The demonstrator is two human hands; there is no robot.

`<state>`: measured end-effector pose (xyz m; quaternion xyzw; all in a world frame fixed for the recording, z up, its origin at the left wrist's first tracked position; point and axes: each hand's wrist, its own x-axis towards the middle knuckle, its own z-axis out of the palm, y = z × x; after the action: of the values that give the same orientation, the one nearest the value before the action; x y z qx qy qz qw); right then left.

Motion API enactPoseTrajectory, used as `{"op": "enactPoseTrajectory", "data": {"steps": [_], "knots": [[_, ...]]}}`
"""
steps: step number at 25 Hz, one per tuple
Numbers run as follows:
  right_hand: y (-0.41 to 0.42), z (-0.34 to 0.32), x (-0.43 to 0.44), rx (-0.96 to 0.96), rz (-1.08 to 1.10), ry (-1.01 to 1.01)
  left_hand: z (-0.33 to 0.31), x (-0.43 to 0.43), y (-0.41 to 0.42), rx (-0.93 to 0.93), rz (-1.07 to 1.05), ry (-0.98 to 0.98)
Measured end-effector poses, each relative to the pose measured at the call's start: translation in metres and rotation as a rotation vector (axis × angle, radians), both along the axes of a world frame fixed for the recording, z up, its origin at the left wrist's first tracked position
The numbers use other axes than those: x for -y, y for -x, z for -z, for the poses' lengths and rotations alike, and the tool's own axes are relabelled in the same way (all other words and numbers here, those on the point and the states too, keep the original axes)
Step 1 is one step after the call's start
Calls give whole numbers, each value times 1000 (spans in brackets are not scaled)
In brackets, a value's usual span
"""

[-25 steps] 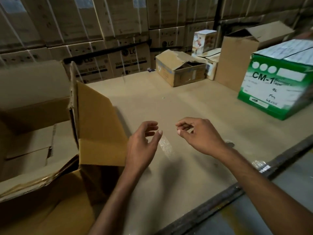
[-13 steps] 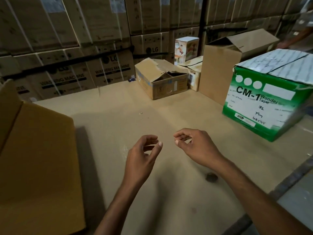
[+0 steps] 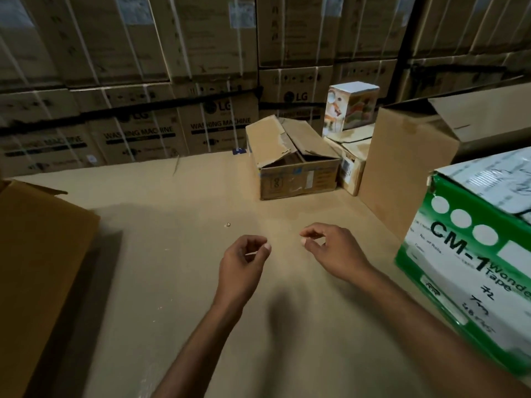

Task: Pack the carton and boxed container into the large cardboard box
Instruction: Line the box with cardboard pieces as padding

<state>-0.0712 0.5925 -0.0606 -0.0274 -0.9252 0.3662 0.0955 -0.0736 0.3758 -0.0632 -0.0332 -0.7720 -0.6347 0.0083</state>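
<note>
A small brown carton with torn, half-open flaps sits at the back of the table. Right behind it a colourful printed boxed container stands upright on a low pale box. Only a flap of the large cardboard box shows at the left edge. My left hand and my right hand hover side by side over the table's middle, fingers loosely curled and apart, holding nothing. Both hands are well short of the carton.
A green and white "CM-1 Wonder Tape" box fills the right side. A tall plain brown box with a raised flap stands behind it. Stacked strapped washing-machine cartons wall off the back. A tiny speck lies on the tan table.
The view has swung right and up: the large box slid almost out at the left, and the carton and green box came closer. Both hands kept their curled pose.
</note>
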Motion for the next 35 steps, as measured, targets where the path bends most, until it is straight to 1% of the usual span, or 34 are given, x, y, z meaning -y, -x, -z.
{"op": "enactPoseTrajectory", "data": {"steps": [4,6,9,11,14,16,18,20,22,24,26,29,32,35], "knots": [[96,2,-34,-70,90,15,-32,-44,91,-6,-17,38],[150,4,-48,-106,155,9,-43,-69,147,0,5,125],[235,8,-71,-134,268,-23,-44,-103,232,-54,17,240],[282,11,-89,-128,375,-41,-36,-119,280,-76,13,319],[338,17,-112,-67,507,-20,-10,-133,339,-17,56,529],[361,26,-126,-18,583,12,6,-138,370,59,32,518],[378,38,-136,48,609,-12,20,-139,394,102,-3,488],[382,51,-139,80,583,9,34,-137,404,63,-24,521],[380,59,-141,64,575,61,44,-134,407,37,-59,472],[370,56,-141,57,609,161,48,-128,405,91,-93,358],[356,50,-139,96,653,280,43,-115,396,158,-116,276],[313,48,-130,168,639,360,31,-85,360,264,-125,169],[253,50,-109,262,589,320,29,-49,299,255,-129,134],[182,42,-83,391,555,249,40,-4,236,252,-222,162]]}}
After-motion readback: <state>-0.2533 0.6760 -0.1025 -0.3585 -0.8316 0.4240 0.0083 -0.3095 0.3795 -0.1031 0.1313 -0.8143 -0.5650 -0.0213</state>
